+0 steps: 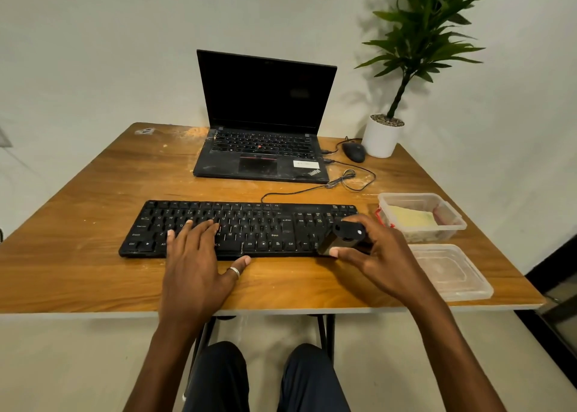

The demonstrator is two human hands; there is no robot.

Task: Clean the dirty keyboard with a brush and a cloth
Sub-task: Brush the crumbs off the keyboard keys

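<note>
Keyboard [259, 224] keys read Ctrl, Alt; right hand [382, 251] grips brush [346, 232].

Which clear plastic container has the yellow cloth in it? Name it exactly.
The farther container, just right of the keyboard, holds the yellow cloth. The nearer container shows nothing yellow inside.

laptop [265, 106] open, screen dark | mouse [353, 152] beside plant pot [381, 140] | lid [449, 271] near container [453, 224]
</note>
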